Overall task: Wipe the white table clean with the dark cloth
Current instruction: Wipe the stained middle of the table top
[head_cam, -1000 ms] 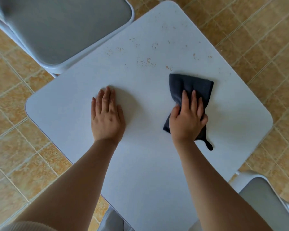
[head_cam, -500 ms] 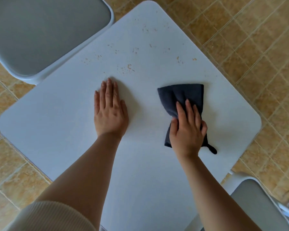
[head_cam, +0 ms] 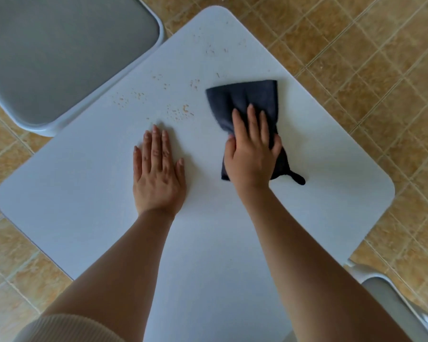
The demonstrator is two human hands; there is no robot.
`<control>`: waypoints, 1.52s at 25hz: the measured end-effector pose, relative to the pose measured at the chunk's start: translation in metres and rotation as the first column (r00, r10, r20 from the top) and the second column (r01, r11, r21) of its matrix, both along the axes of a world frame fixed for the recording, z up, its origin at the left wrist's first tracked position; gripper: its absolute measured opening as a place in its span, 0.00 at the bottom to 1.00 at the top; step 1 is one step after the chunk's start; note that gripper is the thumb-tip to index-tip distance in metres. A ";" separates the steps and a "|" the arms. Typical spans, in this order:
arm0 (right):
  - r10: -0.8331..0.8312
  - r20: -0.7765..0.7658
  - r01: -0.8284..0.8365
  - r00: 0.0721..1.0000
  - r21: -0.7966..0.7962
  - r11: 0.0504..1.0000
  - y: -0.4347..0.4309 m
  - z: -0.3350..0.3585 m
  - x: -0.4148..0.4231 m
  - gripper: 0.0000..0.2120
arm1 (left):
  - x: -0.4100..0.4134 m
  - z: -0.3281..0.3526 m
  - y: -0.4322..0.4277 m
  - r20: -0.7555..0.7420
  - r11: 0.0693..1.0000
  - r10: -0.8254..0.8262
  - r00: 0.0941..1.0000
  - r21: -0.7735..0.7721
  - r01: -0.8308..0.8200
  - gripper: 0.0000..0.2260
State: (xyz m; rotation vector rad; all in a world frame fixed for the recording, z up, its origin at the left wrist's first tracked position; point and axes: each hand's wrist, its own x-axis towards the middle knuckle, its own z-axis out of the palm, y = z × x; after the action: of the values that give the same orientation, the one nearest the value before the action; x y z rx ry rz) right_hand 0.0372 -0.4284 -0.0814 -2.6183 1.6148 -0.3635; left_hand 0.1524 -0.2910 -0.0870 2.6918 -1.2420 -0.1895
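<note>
Now I note right hand (head_cam: 251,156) flat, fingers (head_cam: 252,119) straight, pressing dark cloth (head_cam: 247,99), long axis along the fingers, loop (head_cam: 298,178) beside wrist; left hand (head_cam: 158,174) flat on white table (head_cam: 331,169).

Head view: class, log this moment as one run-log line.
left hand flat on table | right hand presses cloth | crumbs lie left of and beyond cloth | table not yet clean

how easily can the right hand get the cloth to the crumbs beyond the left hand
Probably easily: the right hand presses the dark cloth flat on the white table, and the crumbs lie just left of it across bare tabletop. The left hand rests flat short of them, not between.
</note>
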 end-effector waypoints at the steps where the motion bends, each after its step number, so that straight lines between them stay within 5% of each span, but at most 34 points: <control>1: 0.068 -0.011 -0.068 0.998 -0.002 0.998 0.010 0.001 -0.012 0.21 | 0.000 0.000 0.000 0.003 1.000 -0.001 1.000 0.004 0.001 0.27; 4: 0.074 -0.039 -0.074 0.996 -0.007 0.997 0.027 0.005 -0.064 0.20 | -0.001 0.002 -0.001 0.003 1.000 0.001 1.000 -0.003 -0.001 0.27; 8: -0.247 -0.088 0.251 0.965 0.047 0.967 0.004 0.006 -0.100 0.21 | 0.000 0.001 -0.002 0.006 1.000 0.001 1.000 -0.006 -0.001 0.28; 11: -0.343 -0.067 0.349 0.937 0.140 0.927 -0.045 0.011 -0.073 0.22 | 0.000 0.000 -0.002 0.015 1.000 0.003 1.000 -0.008 -0.003 0.28; 17: -0.144 -0.086 0.160 0.986 0.243 0.957 -0.086 0.015 0.015 0.23 | 0.000 0.000 -0.001 0.020 1.000 0.001 1.000 -0.016 -0.001 0.27; 21: 0.128 -0.050 -0.127 0.991 0.027 0.992 -0.044 0.007 -0.009 0.20 | 0.000 0.000 -0.001 0.017 1.000 0.005 1.000 -0.015 -0.005 0.27; 28: -0.212 -0.068 0.220 0.975 0.134 0.966 -0.064 0.007 -0.028 0.22 | 0.001 -0.001 -0.002 0.018 0.999 0.009 1.000 -0.032 -0.009 0.27; 38: 0.046 -0.053 -0.039 0.998 0.132 0.991 -0.029 0.002 0.078 0.22 | 0.006 0.004 0.007 -0.082 0.986 -0.009 0.997 -0.164 -0.005 0.26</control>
State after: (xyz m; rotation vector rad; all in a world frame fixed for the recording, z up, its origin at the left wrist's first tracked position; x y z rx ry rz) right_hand 0.1153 -0.4573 -0.0793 -2.5820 1.5390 -0.1772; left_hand 0.1587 -0.2841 -0.0831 2.5168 -1.1817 -0.1878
